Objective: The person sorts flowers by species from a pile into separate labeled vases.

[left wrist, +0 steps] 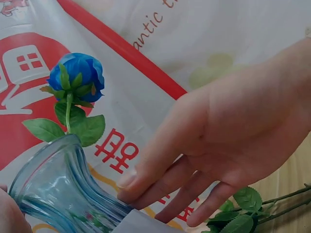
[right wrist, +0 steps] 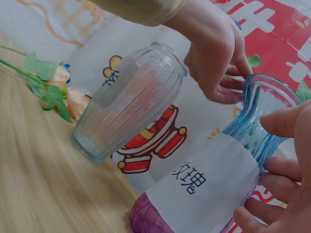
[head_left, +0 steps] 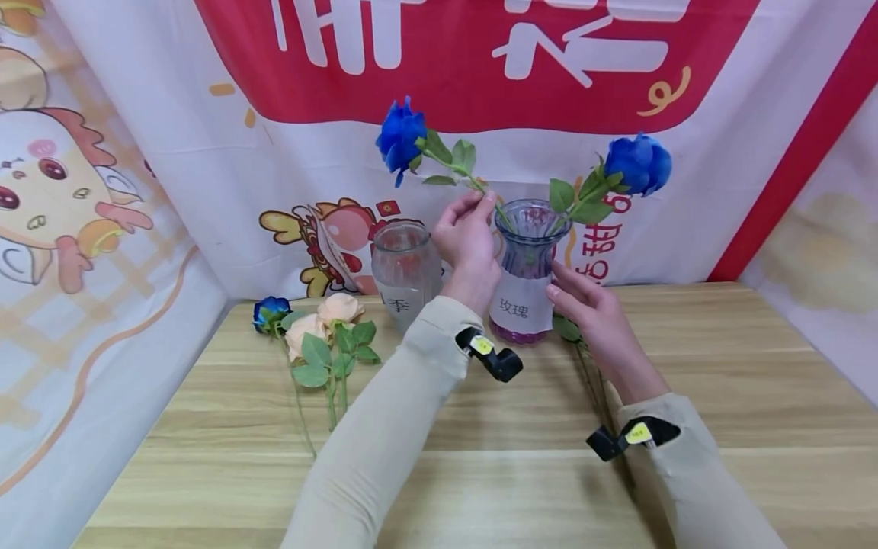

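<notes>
The left hand (head_left: 469, 238) has its grip pinched on a blue rose (head_left: 401, 139), stem slanting into the glass vase (head_left: 527, 263). The right hand (head_left: 604, 329), fingers apart, flanks it. The rose should be light, springy – best held mid-stem; the glass likely slick, fragile – steady its waist.

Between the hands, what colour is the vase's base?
Purple; the vase's base shows best in the right wrist view.

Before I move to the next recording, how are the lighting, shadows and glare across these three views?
Head view: bright, with soft shadows on the table near the right sleeve; left wrist view: dimmer, with pale reflections on the blue-necked vase, no glaring hotspot; right wrist view: also dimmer, the vase slanting across the frame, its label legible.
</notes>
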Available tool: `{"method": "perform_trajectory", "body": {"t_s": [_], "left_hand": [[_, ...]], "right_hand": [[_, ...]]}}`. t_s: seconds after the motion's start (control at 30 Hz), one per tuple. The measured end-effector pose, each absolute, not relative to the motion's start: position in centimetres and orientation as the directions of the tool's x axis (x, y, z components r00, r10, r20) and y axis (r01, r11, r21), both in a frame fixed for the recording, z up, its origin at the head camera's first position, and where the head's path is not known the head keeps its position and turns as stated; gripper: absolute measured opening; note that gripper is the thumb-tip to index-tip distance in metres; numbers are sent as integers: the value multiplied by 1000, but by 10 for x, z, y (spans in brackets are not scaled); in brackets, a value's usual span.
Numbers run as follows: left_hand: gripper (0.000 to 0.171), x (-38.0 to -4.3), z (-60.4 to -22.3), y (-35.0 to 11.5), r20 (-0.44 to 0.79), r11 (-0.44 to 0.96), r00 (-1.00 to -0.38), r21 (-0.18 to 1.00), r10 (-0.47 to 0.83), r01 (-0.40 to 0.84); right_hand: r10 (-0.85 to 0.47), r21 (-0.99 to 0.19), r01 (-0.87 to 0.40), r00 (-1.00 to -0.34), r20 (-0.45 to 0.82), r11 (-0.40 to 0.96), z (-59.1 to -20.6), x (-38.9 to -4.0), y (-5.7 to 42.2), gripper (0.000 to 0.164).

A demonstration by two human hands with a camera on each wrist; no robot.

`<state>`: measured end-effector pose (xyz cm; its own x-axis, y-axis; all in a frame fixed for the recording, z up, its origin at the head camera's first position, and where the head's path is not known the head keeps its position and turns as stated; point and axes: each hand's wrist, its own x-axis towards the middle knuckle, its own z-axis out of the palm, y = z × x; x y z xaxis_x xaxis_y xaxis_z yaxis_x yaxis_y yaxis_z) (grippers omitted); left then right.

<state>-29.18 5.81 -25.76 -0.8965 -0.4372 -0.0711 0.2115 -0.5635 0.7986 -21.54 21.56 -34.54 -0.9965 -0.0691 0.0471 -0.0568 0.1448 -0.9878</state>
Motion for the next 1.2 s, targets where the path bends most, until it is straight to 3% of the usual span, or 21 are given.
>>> {"method": "perform_trajectory", "body": {"t_s": [0.27, 0.53, 0.97, 1.2], "left_hand": [[14, -290, -263, 64, -59, -444, -889, 880, -454, 168], [11, -277, -269, 56, 1, -312, -925, 941, -381, 129], [28, -244, -278, 12, 95, -366, -949, 907, -299, 206], [32, -223, -289, -25, 173, -291, -947, 923, -271, 252]], "right_hand": [[-63, -988, -62, -997, 54, 139, -343, -216, 213, 67], [-71, -988, -59, -996, 49, 140, -344, -215, 214, 68], [-67, -989, -43, -997, 34, 140, -343, -214, 215, 68], [-66, -991, -36, -997, 28, 130, -343, -214, 214, 67]]}}
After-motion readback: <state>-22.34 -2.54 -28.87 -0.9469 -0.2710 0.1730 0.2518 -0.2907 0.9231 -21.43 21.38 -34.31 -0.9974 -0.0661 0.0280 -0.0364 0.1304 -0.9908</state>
